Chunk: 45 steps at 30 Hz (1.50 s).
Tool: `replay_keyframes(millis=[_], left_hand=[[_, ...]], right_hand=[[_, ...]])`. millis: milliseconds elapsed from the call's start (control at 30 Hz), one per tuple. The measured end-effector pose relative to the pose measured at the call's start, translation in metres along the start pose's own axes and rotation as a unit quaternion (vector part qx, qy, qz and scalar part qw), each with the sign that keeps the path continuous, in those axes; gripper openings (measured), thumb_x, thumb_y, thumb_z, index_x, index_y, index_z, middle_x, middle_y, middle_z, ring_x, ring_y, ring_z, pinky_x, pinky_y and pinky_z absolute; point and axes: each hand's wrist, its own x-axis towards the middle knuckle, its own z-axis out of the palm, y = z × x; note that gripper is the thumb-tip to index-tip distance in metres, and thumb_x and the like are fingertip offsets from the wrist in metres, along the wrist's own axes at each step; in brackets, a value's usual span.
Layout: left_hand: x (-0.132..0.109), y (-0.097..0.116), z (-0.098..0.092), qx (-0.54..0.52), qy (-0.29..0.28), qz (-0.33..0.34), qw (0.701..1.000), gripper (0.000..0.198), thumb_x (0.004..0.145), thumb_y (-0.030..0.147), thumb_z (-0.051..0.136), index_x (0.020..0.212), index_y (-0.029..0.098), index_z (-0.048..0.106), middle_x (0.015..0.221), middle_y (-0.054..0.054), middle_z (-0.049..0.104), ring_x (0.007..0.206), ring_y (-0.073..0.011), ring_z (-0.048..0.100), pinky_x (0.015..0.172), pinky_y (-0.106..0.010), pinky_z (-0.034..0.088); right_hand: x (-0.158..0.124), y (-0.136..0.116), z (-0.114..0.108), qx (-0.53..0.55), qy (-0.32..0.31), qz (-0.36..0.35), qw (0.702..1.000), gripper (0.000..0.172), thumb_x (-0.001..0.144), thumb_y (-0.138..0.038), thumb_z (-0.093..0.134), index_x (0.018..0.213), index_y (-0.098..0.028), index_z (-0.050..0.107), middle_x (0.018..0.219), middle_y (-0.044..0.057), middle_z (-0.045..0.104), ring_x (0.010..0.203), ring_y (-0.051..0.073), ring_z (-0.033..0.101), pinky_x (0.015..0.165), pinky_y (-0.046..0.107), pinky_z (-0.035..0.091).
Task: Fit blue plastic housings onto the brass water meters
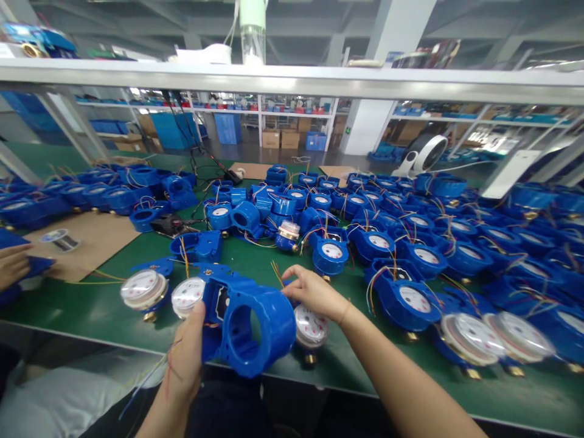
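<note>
While my left hand [189, 347] grips a blue housing [249, 325] and my right hand [312, 295] pinches wires [276, 272], blue meters [410, 243] crowd the green bench [104, 304] under warehouse shelves [292, 112].

The left hand [187, 359] holds a meter shell [249, 322] at the near edge of the table [91, 310]; the right hand [312, 292] is just behind it, to the right; a dial [310, 327] lies under that hand; two dials [143, 289] lie left of the shell; many meters [424, 255] fill the table behind and to the right; a wire reel [59, 238] sits far left on cardboard [95, 240]; another person's hand [13, 264] is at the left edge.
</note>
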Motion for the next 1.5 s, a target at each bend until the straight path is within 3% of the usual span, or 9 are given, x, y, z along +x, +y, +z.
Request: replay_keyframes(millis=[133,300,467,667,933,1100,1500], left_hand=[[0.013,0.022,0.029,-0.111,-0.039,-0.017,0.993,0.054,0.080,0.061,0.062,0.116,0.021,0.065,0.117,-0.006,0.071,0.117,-0.0265,0.061,0.103,-0.035,0.050],[0.032,0.040,0.053,-0.124,-0.139,-0.019,0.982,0.060,0.080,0.061,0.061,0.115,0.014,0.066,0.103,-0.009,0.074,0.104,-0.0275,0.066,0.092,-0.036,0.055],[0.047,0.041,0.067,-0.079,-0.200,0.003,0.977,0.048,0.081,0.060,0.060,0.100,0.018,0.072,0.094,-0.008,0.076,0.088,-0.0267,0.069,0.082,-0.036,0.056],[0.049,0.036,0.079,-0.025,-0.280,0.032,0.959,0.042,0.086,0.057,0.054,0.088,0.019,0.072,0.082,-0.005,0.075,0.083,-0.0241,0.068,0.082,-0.035,0.052],[0.053,0.034,0.080,-0.048,-0.302,0.026,0.952,0.045,0.087,0.057,0.054,0.097,0.016,0.070,0.093,-0.007,0.076,0.090,-0.0245,0.068,0.085,-0.036,0.052],[0.056,0.030,0.081,-0.005,-0.284,0.032,0.958,0.048,0.085,0.060,0.055,0.096,0.016,0.070,0.083,-0.004,0.074,0.086,-0.0239,0.066,0.081,-0.036,0.051],[0.055,0.028,0.084,-0.012,-0.322,0.034,0.946,0.048,0.086,0.060,0.053,0.096,0.017,0.069,0.096,-0.004,0.074,0.093,-0.0248,0.065,0.085,-0.035,0.048]], right_hand=[[-0.012,0.005,0.001,0.078,0.042,-0.019,0.996,0.012,0.078,-0.027,0.063,0.082,-0.017,0.058,0.059,-0.003,0.064,0.053,0.011,0.052,0.050,0.021,0.038],[-0.028,0.005,-0.001,0.149,0.044,-0.064,0.986,0.030,0.076,-0.045,0.068,0.076,-0.015,0.066,0.065,0.001,0.066,0.061,0.015,0.057,0.063,0.028,0.045],[-0.039,0.008,-0.002,0.100,0.067,-0.097,0.988,0.027,0.080,-0.042,0.065,0.075,-0.017,0.072,0.073,0.002,0.067,0.073,0.018,0.058,0.076,0.033,0.048],[-0.038,0.013,0.003,0.060,0.121,-0.102,0.986,0.023,0.073,-0.036,0.068,0.062,-0.017,0.066,0.071,0.003,0.063,0.073,0.020,0.055,0.074,0.033,0.049],[-0.037,0.018,0.002,0.059,0.107,-0.125,0.985,0.028,0.075,-0.037,0.065,0.057,-0.016,0.063,0.067,0.001,0.056,0.074,0.018,0.052,0.078,0.032,0.047],[-0.035,0.018,0.003,0.069,0.111,-0.110,0.985,0.021,0.073,-0.035,0.068,0.065,-0.016,0.066,0.075,0.002,0.059,0.078,0.019,0.055,0.076,0.032,0.048],[-0.034,0.015,0.005,0.052,0.103,-0.101,0.988,0.018,0.076,-0.031,0.065,0.071,-0.014,0.066,0.078,0.006,0.069,0.076,0.023,0.062,0.072,0.035,0.053]])
